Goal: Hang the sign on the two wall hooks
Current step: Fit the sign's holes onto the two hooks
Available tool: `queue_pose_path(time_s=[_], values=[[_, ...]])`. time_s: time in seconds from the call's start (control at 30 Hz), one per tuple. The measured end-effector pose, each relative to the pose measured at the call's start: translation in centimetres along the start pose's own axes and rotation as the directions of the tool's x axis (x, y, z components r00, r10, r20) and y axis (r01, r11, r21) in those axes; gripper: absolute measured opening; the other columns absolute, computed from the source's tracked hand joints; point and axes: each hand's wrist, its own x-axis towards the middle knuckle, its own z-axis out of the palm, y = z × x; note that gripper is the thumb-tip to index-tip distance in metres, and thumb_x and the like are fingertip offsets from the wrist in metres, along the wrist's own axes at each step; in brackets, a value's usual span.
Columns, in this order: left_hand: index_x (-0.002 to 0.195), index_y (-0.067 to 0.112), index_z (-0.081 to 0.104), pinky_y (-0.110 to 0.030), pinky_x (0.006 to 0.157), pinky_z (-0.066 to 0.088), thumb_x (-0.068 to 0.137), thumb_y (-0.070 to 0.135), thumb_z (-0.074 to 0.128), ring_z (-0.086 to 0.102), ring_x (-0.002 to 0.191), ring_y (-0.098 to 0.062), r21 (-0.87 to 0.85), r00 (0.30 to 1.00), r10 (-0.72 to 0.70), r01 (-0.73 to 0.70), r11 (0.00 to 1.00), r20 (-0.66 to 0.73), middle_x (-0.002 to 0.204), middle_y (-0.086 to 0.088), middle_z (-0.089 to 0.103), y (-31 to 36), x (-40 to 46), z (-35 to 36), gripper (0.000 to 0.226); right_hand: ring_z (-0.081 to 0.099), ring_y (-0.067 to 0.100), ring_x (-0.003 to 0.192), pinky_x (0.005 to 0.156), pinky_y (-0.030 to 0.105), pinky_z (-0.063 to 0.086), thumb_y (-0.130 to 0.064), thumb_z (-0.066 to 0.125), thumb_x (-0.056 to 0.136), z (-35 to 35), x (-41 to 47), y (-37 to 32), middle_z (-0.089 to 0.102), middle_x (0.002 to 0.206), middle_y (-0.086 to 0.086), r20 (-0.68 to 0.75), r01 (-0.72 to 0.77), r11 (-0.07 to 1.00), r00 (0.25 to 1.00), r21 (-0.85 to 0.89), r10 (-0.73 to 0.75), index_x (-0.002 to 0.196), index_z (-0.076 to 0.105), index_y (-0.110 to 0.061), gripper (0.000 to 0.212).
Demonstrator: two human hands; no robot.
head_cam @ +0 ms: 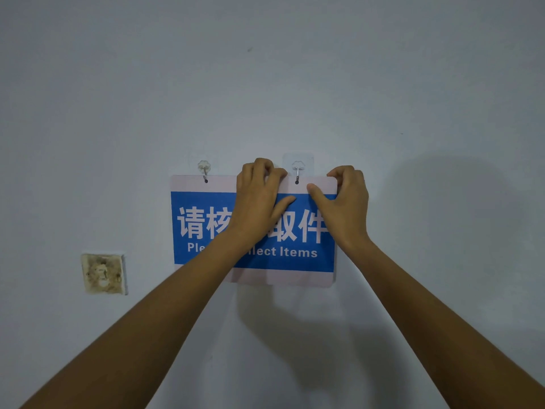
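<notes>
A blue and white sign (283, 261) with white lettering lies flat against the wall. Its top left hole sits on the left hook (204, 170). Its top right hole sits at the right hook (298, 172), a metal hook on a clear sticky pad. My left hand (259, 193) grips the sign's top edge just left of the right hook, fingers over the edge and thumb on the front. My right hand (343, 199) pinches the top right corner the same way. My forearms hide part of the lettering.
A stained, yellowed wall plate (103, 274) sits on the wall to the lower left of the sign. The rest of the view is plain pale wall (413, 84), with my arms' shadows to the right and below.
</notes>
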Motion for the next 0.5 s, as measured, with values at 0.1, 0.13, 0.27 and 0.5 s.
queue_pose_path(time_s=[0.1, 0.13, 0.27, 0.5], values=[[0.117, 0.012, 0.055, -0.037, 0.090, 0.038, 0.083, 0.037, 0.066, 0.044, 0.109, -0.029, -0.002, 1.000, 0.006, -0.006, 1.000, 0.005, 0.119, -0.015, 0.050, -0.1, 0.0, 0.1, 0.044, 0.050, 0.005, 0.089, 0.064, 0.006, 0.037, -0.039, 0.073, 0.078, -0.1, 0.1, 0.2, 0.048, 0.108, 0.002, -0.026, 0.056, 0.990, 0.998, -0.129, -0.060, 0.104, 0.051, -0.011, 0.044], [0.117, 0.012, 0.055, -0.037, 0.091, 0.038, 0.082, 0.037, 0.066, 0.044, 0.110, -0.030, -0.003, 1.000, 0.004, -0.004, 1.000, 0.006, 0.119, -0.015, 0.050, -0.2, -0.1, 0.2, 0.044, 0.051, 0.007, 0.093, 0.068, 0.009, 0.039, -0.041, 0.073, 0.077, -0.2, 0.1, 0.4, 0.050, 0.109, 0.004, -0.040, 0.071, 0.983, 0.996, -0.172, -0.079, 0.104, 0.052, -0.011, 0.045], [0.117, 0.012, 0.055, -0.036, 0.092, 0.037, 0.082, 0.035, 0.068, 0.043, 0.112, -0.030, -0.023, 1.000, -0.010, 0.011, 1.000, 0.008, 0.120, -0.015, 0.050, -0.2, -0.2, 0.5, 0.044, 0.054, 0.015, 0.100, 0.076, 0.022, 0.047, -0.042, 0.073, 0.077, -0.2, 0.4, 1.0, 0.055, 0.108, 0.006, -0.046, 0.126, 0.967, 0.989, -0.223, -0.140, 0.102, 0.055, -0.011, 0.044], [0.112, 0.010, 0.056, -0.035, 0.091, 0.038, 0.081, 0.035, 0.069, 0.045, 0.111, -0.030, -0.005, 1.000, -0.016, 0.016, 1.000, -0.008, 0.119, -0.014, 0.051, -0.1, 0.2, 0.7, 0.043, 0.054, 0.010, 0.092, 0.072, 0.023, 0.050, -0.043, 0.072, 0.077, 0.2, 0.6, 1.0, 0.055, 0.107, 0.002, -0.080, 0.154, 0.964, 0.981, -0.217, -0.175, 0.104, 0.050, -0.016, 0.044]])
